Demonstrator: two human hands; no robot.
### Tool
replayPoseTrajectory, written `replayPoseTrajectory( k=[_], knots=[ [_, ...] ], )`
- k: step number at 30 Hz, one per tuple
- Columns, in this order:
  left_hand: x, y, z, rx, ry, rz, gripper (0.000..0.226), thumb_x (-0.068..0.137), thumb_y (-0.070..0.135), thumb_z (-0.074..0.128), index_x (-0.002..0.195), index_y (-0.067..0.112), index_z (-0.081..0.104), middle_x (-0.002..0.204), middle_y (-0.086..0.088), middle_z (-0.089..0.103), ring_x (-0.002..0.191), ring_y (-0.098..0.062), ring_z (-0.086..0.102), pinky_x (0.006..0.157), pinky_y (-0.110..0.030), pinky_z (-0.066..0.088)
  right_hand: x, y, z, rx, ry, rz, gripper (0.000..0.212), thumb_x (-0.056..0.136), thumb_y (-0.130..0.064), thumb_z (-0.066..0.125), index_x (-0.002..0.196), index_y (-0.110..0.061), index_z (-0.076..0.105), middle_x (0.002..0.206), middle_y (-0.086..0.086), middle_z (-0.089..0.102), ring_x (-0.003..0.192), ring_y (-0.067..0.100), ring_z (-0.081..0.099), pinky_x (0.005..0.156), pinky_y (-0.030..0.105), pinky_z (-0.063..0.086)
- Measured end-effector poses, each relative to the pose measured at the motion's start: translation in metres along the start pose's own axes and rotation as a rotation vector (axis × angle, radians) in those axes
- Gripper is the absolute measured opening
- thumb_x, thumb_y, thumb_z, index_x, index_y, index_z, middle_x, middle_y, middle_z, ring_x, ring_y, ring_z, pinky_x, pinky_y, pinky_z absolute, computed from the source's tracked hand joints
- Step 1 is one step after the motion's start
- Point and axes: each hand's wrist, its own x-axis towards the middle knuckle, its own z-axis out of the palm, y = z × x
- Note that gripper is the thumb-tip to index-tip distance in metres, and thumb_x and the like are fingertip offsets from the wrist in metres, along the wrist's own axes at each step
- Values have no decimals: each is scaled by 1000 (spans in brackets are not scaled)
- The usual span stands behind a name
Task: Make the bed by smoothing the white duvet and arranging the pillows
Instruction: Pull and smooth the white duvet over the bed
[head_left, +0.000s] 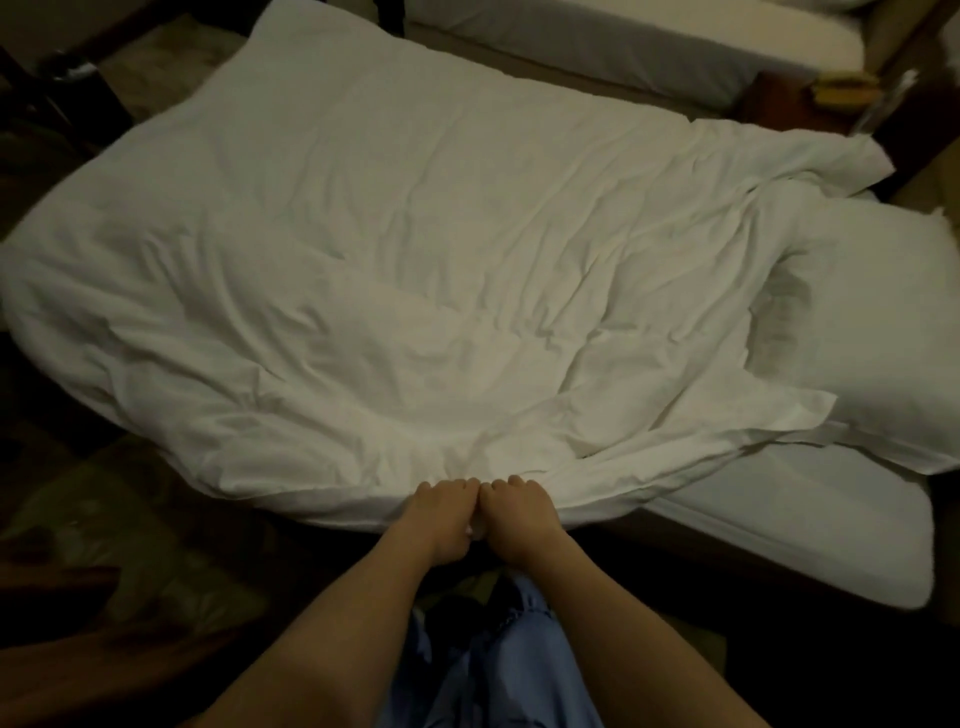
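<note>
A wrinkled white duvet (395, 260) lies spread across the bed, with creases running toward its near edge. My left hand (441, 514) and my right hand (519, 512) sit side by side at that near edge, both with fingers curled over the duvet's hem and gripping it. A white pillow (857, 332) lies at the right end of the bed, partly under the duvet's turned-back corner. Below the pillow the bare white mattress (810, 540) shows.
A second bed (649, 47) stands beyond, across a narrow gap. A dark wooden nightstand (779, 98) with small items stands at the upper right. Dark furniture and patterned carpet (130, 519) lie to the left. My blue trousers (498, 654) are below.
</note>
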Motion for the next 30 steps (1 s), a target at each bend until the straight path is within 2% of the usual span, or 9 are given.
replayPoseTrajectory(
  k=[9, 14, 17, 19, 22, 24, 26, 28, 30],
  knots=[
    [18, -28, -3, 95, -114, -214, 48, 90, 24, 50, 135, 14, 37, 137, -7, 41, 124, -24, 44, 104, -31, 33, 3, 106, 16, -76, 1, 63, 41, 89, -15, 49, 129, -14, 41, 131, 8, 47, 123, 29, 41, 106, 43, 23],
    [49, 23, 12, -15, -206, -278, 82, 85, 52, 57, 147, 17, 17, 143, -8, 30, 130, -28, 35, 107, -39, 30, 22, 153, 11, -141, -91, -116, 32, 91, -27, 51, 120, -15, 52, 123, 9, 57, 116, 28, 50, 103, 40, 25],
    [101, 83, 25, -183, -77, -206, 83, 78, 49, 64, 145, 19, 25, 141, -6, 34, 128, -24, 38, 105, -36, 34, 35, 158, 22, -136, -47, -187, 45, 46, -47, 81, 80, -21, 66, 77, 1, 66, 72, 22, 64, 76, 30, 40],
    [138, 115, 38, -242, 31, -297, 77, 84, 41, 57, 148, 20, 19, 148, -4, 27, 136, -22, 29, 111, -35, 25, 43, 167, 36, -13, -12, -189, 57, 19, -48, 80, 67, -24, 61, 59, -5, 59, 53, 16, 57, 60, 25, 42],
    [183, 130, 53, -230, 116, -435, 82, 94, 33, 47, 144, 32, -18, 158, -1, 4, 145, -20, 10, 115, -41, 12, 46, 199, 64, 24, 97, -129, 61, 39, -43, 76, 89, -17, 52, 70, 0, 61, 63, 22, 57, 67, 35, 32],
    [206, 127, 55, -146, 85, -390, 93, 90, 30, 56, 144, 37, -20, 159, -2, -4, 145, -24, 5, 114, -50, 11, 45, 230, 88, -30, 157, -35, 60, 50, -42, 71, 101, -16, 52, 87, 7, 65, 82, 28, 55, 79, 42, 33],
    [229, 126, 56, -131, 50, -356, 104, 86, 27, 63, 147, 32, -21, 158, -5, -6, 144, -29, 5, 112, -55, 13, 46, 264, 114, -52, 21, 62, 88, 40, -44, 83, 116, -15, 48, 107, 13, 68, 102, 37, 50, 92, 55, 28],
    [246, 134, 70, -146, 116, -347, 117, 79, 28, 71, 146, 27, -25, 158, -13, 2, 143, -34, 13, 111, -56, 20, 46, 295, 140, -25, -87, 161, 113, 27, -46, 89, 126, -14, 44, 117, 19, 65, 109, 45, 45, 96, 64, 20],
    [252, 146, 94, -114, 287, -331, 142, 51, 34, 85, 149, 17, -16, 149, -22, 30, 133, -39, 37, 104, -57, 33, 48, 313, 155, -33, -123, 242, 120, 23, -44, 90, 128, -13, 41, 118, 26, 62, 108, 51, 47, 92, 70, 25]
  ],
)
